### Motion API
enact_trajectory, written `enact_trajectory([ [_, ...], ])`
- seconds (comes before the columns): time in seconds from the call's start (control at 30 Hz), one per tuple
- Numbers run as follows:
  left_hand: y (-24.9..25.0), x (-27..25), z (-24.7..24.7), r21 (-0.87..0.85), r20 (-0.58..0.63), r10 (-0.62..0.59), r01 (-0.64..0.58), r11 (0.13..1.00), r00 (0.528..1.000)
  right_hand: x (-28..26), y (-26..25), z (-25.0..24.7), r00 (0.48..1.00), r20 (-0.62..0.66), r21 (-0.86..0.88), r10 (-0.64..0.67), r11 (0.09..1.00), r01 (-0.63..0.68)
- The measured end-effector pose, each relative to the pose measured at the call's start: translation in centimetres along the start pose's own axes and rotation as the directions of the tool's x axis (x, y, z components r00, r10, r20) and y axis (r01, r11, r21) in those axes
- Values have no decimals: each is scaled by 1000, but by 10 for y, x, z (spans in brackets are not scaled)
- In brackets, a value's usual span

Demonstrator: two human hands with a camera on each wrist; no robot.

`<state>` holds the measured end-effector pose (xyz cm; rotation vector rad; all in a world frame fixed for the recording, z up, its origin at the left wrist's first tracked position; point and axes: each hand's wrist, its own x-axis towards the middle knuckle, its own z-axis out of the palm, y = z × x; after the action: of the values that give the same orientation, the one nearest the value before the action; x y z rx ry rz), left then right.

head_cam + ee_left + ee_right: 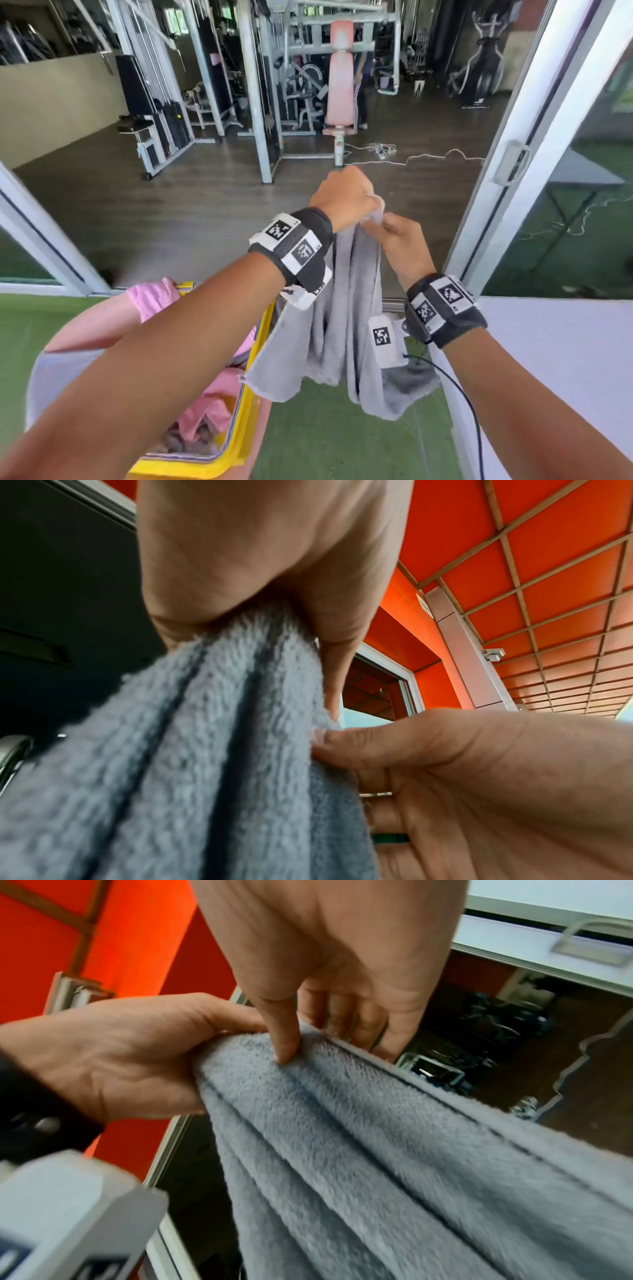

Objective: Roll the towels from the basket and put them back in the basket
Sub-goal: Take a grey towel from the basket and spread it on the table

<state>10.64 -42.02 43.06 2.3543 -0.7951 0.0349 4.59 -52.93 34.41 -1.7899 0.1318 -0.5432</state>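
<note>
A grey towel [342,325] hangs bunched in long folds from both hands, in the air to the right of the basket. My left hand [346,198] grips its top in a fist, and the left wrist view shows that left hand [257,574] closed round the gathered grey towel [171,750]. Just below and to the right, my right hand [397,240] pinches the towel's edge. In the right wrist view my right hand [325,947] has its thumb on the front of the grey towel [342,1150] and its fingers behind. The yellow-rimmed basket [246,404] at lower left holds crumpled pink towels [205,411].
Green turf [325,445] lies under the hanging towel. A white table surface [565,359] is on the right. A sliding-door frame [513,154] stands ahead, with gym machines [260,85] and a white cable [428,157] on the dark floor beyond.
</note>
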Motion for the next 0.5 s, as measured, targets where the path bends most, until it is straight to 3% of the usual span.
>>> enact_trajectory([
  [0.13,-35,-9,5,-49,105,53,-48,998,993,-5,9,2,997,69,66,23,997,-28],
  [0.23,-61,-23,5,-255,183,109,-60,965,977,0,6,2,992,116,131,41,990,-56],
  [0.37,-80,-47,15,-405,-8,44,-43,913,999,3,-1,15,983,183,119,-12,993,-10],
  [0.5,-94,-64,32,-421,-189,-27,-56,906,982,4,-3,26,976,199,77,-94,994,80],
])
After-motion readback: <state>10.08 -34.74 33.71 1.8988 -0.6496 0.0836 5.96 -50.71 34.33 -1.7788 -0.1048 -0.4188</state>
